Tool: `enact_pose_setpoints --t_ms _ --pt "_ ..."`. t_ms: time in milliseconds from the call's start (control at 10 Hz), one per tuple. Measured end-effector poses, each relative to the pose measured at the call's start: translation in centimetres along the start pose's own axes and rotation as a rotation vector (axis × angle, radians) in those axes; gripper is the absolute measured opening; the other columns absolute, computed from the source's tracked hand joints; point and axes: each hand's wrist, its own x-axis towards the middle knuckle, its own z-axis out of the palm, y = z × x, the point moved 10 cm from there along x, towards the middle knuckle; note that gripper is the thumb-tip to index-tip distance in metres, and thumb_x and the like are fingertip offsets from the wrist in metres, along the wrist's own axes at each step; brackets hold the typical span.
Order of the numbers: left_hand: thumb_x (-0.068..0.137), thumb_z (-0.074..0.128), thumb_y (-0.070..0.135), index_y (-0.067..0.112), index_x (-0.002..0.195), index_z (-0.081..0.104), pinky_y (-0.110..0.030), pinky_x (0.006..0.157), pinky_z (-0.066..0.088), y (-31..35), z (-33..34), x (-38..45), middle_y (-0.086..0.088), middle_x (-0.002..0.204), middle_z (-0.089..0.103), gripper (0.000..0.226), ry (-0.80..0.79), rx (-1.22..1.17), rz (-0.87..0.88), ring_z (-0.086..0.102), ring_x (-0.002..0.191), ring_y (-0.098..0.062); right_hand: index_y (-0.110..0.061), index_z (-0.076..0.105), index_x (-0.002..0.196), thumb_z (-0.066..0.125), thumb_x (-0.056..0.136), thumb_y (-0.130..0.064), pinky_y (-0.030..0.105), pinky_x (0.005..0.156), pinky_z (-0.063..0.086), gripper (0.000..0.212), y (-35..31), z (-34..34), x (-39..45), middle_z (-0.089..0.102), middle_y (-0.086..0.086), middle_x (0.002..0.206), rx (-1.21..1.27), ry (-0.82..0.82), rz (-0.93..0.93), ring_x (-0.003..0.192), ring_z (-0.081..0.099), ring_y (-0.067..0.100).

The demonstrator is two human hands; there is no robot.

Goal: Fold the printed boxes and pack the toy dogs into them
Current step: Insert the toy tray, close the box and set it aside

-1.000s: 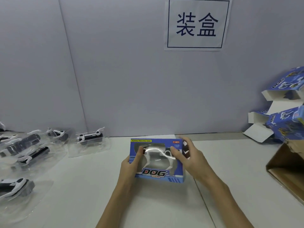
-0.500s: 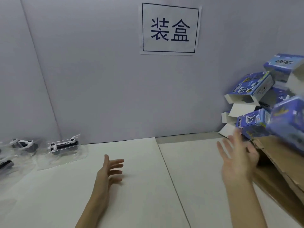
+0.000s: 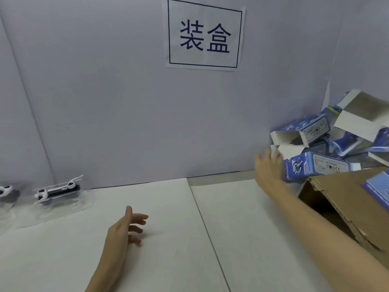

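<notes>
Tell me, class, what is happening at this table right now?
A person is packing toy dogs. The right hand reaches, fingers spread, toward the pile of blue printed cardboard boxes beside a brown cardboard carton. The left hand hovers open, holding nothing. Black-and-white toy dogs in clear plastic trays wait at the left.

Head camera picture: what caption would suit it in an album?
Right hand reaches toward piled blue printed boxes; left hand open above the table.
</notes>
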Motion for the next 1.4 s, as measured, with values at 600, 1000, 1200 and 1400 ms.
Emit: enact_pose_setpoints --t_ms 600,1000,1200,1400 --pt "0.093 0.046 0.064 0.015 0.085 0.083 -0.031 0.054 0.05 0.4 1.0 -0.3 -0.008 0.082 0.073 0.062 -0.046 -0.001 0.031 0.061 0.065 -0.017 -0.001 0.036 0.153 0.053 0.101 -0.007 0.061 0.107 0.046 0.055 -1.1 5.3 -3.0 0.038 0.032 0.156 -0.078 -0.383 0.089 0.144 0.036 0.055" --pt "0.105 0.053 0.043 0.014 0.103 0.075 -0.036 0.059 0.06 0.5 -0.5 -0.1 -0.007 0.119 0.067 0.037 0.072 -0.053 0.031 0.068 0.096 -0.033 -0.039 0.009 0.164 0.041 0.105 -0.057 0.038 0.11 0.048 0.069 -17.8 -2.2 -15.6 0.005 -0.005 0.173 0.629 -0.098 -0.272 0.16 -0.001 0.03" --pt "0.097 0.052 0.057 0.021 0.12 0.069 -0.037 0.066 0.063 0.5 -0.6 -0.2 -0.01 0.126 0.063 0.046 0.07 -0.163 -0.022 0.072 0.105 -0.029 -0.049 0.013 0.161 0.054 0.1 -0.058 0.031 0.101 0.05 0.074 -19.5 -4.3 -17.9 0.006 -0.017 0.172 0.814 0.02 -0.449 0.161 -0.005 0.017" --pt "0.075 0.057 0.09 0.05 0.131 0.062 -0.048 0.08 0.064 0.2 -0.4 -0.5 -0.001 0.132 0.066 0.069 0.009 -0.285 -0.137 0.074 0.108 -0.026 -0.06 0.029 0.149 0.076 0.09 -0.049 0.032 0.115 0.045 0.077 -19.2 -7.7 -20.1 0.016 -0.033 0.163 1.13 -0.041 -0.76 0.156 0.002 -0.005"
